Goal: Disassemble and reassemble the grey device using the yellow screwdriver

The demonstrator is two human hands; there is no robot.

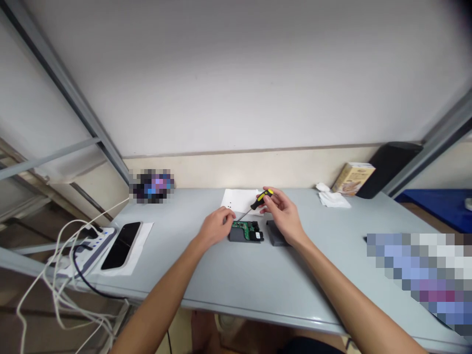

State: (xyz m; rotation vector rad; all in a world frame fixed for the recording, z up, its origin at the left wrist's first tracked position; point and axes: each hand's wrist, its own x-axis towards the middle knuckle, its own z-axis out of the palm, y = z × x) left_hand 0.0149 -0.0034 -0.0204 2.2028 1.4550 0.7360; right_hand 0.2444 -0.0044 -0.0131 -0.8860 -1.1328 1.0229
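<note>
Forearms (pixel 158 300), two, bare: nearest the camera, reaching in from the lower edge.

Circuit board (pixel 245 226), one, green: seated in a dark open case (pixel 238 235), flat on the grey table (pixel 228 275), between the two hands. Probably light and stiff; exposed parts look fragile, so best held by the case's outer edges, clear of the green face.

Screwdriver (pixel 262 199), one, black-and-yellow handle, thin shaft: slants down leftward to the board's far left part; contact at the tip cannot be told. Likely light and rigid, least slippery at its thick handle, the place to take hold.

Right hand (pixel 284 214): fingers closed round the screwdriver handle.

Left hand (pixel 217 225): fingers curled at the case's left end; whether they clamp it or merely rest there cannot be told.

Dark block (pixel 276 235), one: just right of the case, partly hidden by the right hand.

White paper (pixel 241 197), one sheet: behind the board, bearing small dark bits, too small to identify.

Phone (pixel 122 245), one, screen dark: table's left side, beside a power strip (pixel 90 253) with cables (pixel 55 290).

Yellowish box (pixel 354 178), one: far right, near crumpled tissue (pixel 335 199).
</note>
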